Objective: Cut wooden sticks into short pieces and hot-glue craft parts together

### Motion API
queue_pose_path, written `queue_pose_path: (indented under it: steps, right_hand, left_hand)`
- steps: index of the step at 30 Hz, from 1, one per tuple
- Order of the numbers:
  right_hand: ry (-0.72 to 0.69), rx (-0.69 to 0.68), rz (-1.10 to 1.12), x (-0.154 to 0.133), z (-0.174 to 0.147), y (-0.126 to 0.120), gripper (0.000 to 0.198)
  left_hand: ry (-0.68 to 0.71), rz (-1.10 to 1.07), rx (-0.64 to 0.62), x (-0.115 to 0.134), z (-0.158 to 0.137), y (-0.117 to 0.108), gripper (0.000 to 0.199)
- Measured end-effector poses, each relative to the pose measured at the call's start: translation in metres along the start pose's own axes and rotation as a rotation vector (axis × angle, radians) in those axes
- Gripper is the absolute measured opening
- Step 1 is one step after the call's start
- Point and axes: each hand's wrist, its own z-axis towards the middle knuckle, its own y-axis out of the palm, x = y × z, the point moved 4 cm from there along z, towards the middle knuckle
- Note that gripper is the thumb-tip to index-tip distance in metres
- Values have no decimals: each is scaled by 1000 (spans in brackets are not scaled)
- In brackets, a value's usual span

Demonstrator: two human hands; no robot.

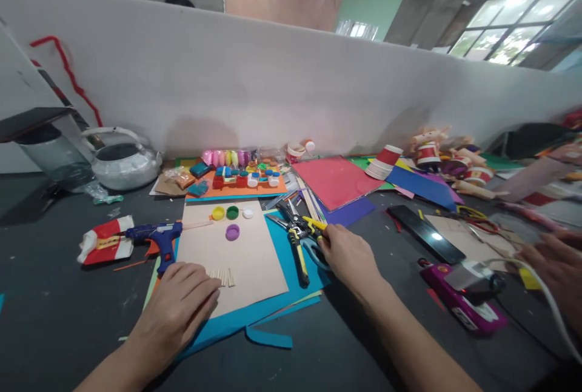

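Note:
My left hand [179, 301] rests on a beige sheet of card [259, 265], palm down with its fingers lying flat. Its fingertips are beside a row of short wooden stick pieces [222, 277] and partly cover it. My right hand [350, 255] has its fingers closed on the end of a slim yellow-handled tool [313, 222], whose kind I cannot make out. Right by it lie pliers [299, 252] with black-and-yellow grips and scissors [313, 254] with blue-grey handles. Yellow, green, white and purple bottle caps [232, 232] sit on the card.
A blue glue gun [159, 237] lies at the card's left edge, near a silver kettle [122, 165]. Paint pots [245, 179] and a red sheet [336, 180] are behind. On the right are a phone [425, 234], a purple power strip [461, 298] and another person's hand [555, 271].

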Motion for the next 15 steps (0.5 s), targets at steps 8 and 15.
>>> queue_pose_path:
  steps: [8,15]
  right_hand:
    - [-579,321,407,-39,-51,-13,23]
    - [-1122,224,531,-87,-95,10,30]
  left_hand:
    - [-52,0,40,-5,1,-2,21]
    - [-138,-6,108,-4,2,-10,12]
